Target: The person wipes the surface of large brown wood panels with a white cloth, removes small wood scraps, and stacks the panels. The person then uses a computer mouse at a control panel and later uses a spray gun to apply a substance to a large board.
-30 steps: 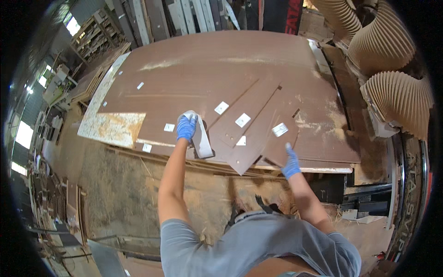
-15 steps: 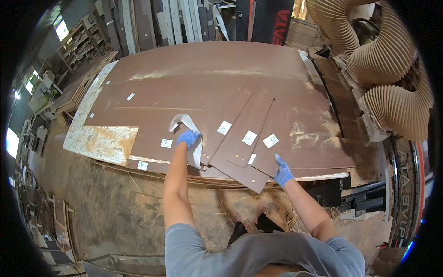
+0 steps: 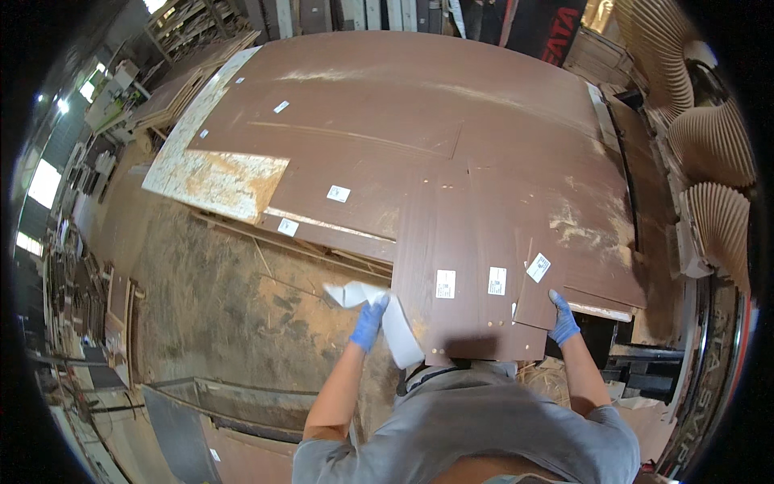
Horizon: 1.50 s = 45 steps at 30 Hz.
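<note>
My left hand [image 3: 367, 324], in a blue glove, is closed on a limp white strip [image 3: 401, 332] that hangs loose on both sides of it. The hand is beside the left edge of several flat brown panels [image 3: 419, 242], which overlap and jut over the near table edge toward my body. White labels [image 3: 497, 281] and small round holes show on them. At the right, my gloved right hand [image 3: 563, 319] grips the near right corner of a brown panel [image 3: 534, 305], thumb on top. Its other fingers are mostly hidden.
A large brown sheet [image 3: 363, 105] with sawdust covers the machine bed, with a pale dusty board [image 3: 210, 181] at its left. Ribbed hoses [image 3: 713, 145] stand at the right. Sawdust lies on the floor [image 3: 210, 282]. An open-topped bin [image 3: 242, 395] stands lower left.
The fanned panels have come closer to my body and now lie nearly parallel. My left hand has moved nearer with the white strip. The right hand stays at its panel corner; the view has shifted.
</note>
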Available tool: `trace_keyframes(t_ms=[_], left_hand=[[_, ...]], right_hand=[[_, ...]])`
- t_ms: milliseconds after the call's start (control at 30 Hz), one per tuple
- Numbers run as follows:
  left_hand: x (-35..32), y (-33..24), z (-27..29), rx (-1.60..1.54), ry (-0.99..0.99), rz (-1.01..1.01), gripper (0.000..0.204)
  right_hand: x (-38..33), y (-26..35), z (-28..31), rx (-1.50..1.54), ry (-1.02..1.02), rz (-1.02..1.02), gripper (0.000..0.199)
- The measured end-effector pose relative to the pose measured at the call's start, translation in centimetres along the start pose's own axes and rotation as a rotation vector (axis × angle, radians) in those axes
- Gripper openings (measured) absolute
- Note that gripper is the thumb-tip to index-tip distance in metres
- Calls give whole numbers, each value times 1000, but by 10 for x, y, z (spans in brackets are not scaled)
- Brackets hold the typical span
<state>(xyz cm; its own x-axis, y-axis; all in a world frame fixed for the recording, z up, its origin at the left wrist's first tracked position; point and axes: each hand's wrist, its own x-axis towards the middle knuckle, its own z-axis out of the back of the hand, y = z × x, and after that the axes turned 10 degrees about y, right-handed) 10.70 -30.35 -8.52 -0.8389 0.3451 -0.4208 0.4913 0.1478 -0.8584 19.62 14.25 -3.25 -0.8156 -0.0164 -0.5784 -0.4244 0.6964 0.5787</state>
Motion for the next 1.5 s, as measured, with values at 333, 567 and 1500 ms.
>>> trace_keyframes(t_ms=[333,567,1500], left_hand=[[53,5,-45,660,-240,-23,53],[-14,18,-59,392,-559,-185,48],[-432,209,25,-948,-2338,-939,18]], right_hand=[[32,6,41,-116,535,-213,65],[55,24,6,-428,270,-37,66],[-49,-545,-566,-1273,1686,-882,62]])
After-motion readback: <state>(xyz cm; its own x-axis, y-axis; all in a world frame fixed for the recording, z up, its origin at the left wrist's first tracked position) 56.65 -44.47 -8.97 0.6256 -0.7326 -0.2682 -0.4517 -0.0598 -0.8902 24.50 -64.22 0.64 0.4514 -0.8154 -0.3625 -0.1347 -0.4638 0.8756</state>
